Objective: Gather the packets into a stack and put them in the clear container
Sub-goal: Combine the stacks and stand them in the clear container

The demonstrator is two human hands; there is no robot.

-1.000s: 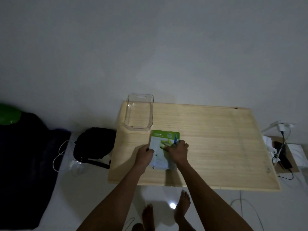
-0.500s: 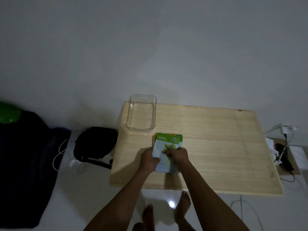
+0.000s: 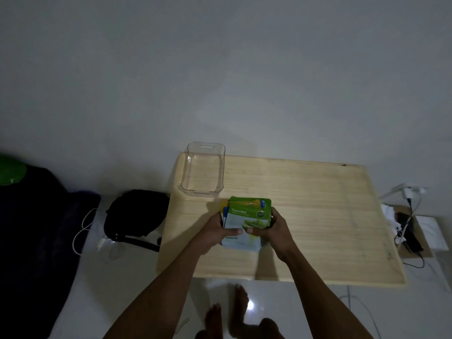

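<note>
A stack of packets (image 3: 247, 216) with green tops and pale lower halves is held over the near left part of the wooden table (image 3: 318, 216). The top packet reads "Cucumber"; edges of others show behind it, slightly fanned. My left hand (image 3: 217, 231) grips the stack's left side and my right hand (image 3: 271, 228) grips its right side, thumbs meeting on the front. The clear container (image 3: 204, 167) stands with nothing in it at the table's far left corner, just beyond the stack.
A black bag (image 3: 137, 211) and a white cable (image 3: 83, 228) lie on the floor left of the table. Chargers and wires (image 3: 408, 216) sit on the floor at the right. My feet (image 3: 234, 311) are below the table's near edge.
The packets were pressed flat on the table. Both hands have gathered them and lifted the stack, tilted up toward me, while the view shifted a little.
</note>
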